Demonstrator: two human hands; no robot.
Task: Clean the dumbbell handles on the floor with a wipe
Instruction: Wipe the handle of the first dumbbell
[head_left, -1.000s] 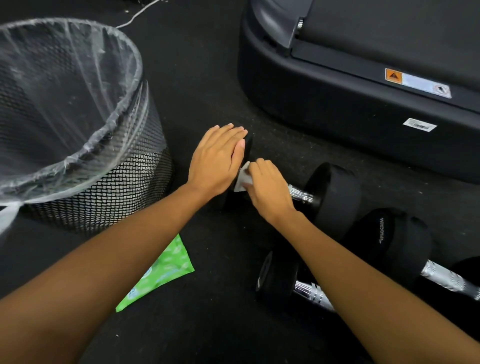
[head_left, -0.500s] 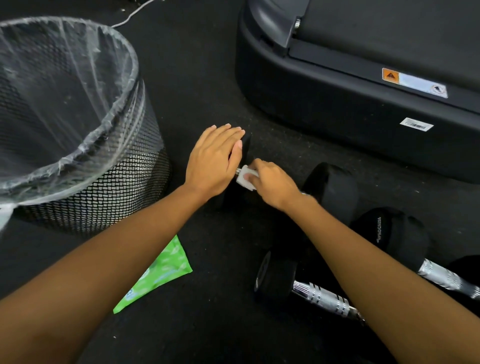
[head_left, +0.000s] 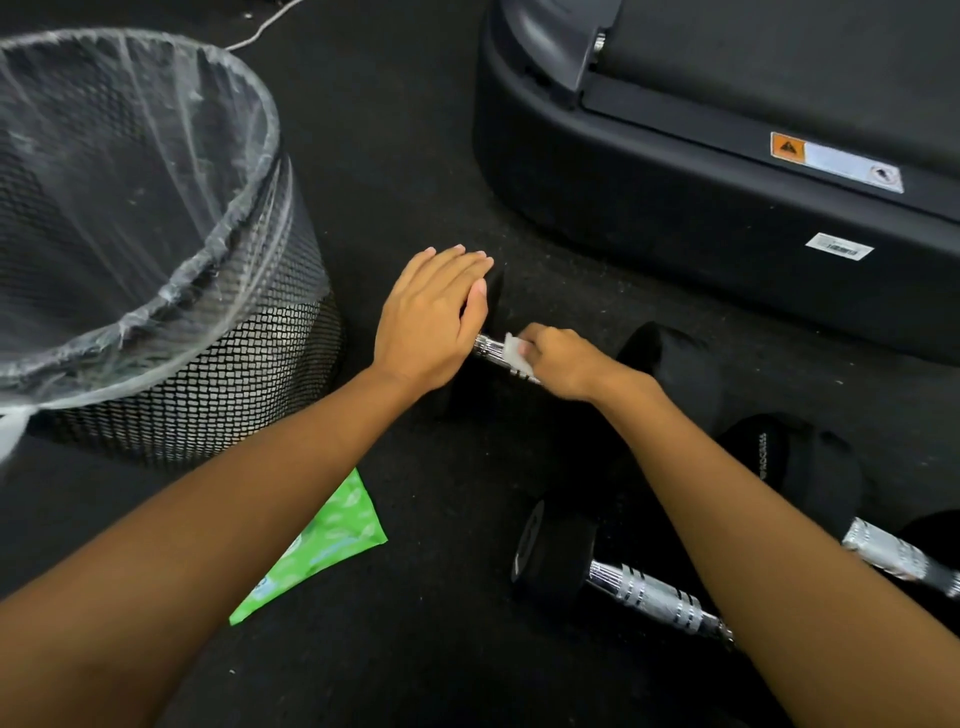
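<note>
1. The left hand (head_left: 431, 317), fingers straight, rests flat on the left end of a chrome-handled black dumbbell (head_left: 670, 364) at frame centre, on the dark floor (head_left: 415, 156).
2. The right hand (head_left: 569, 364) pinches a small white wipe (head_left: 514, 356) against its knurled handle (head_left: 485, 345).
3. A green wipe packet (head_left: 332, 540) lies lower left.

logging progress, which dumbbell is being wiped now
The farthest dumbbell, beside the mesh bin: the right hand holds the wipe on its handle. The two nearer handles are bare.
</note>
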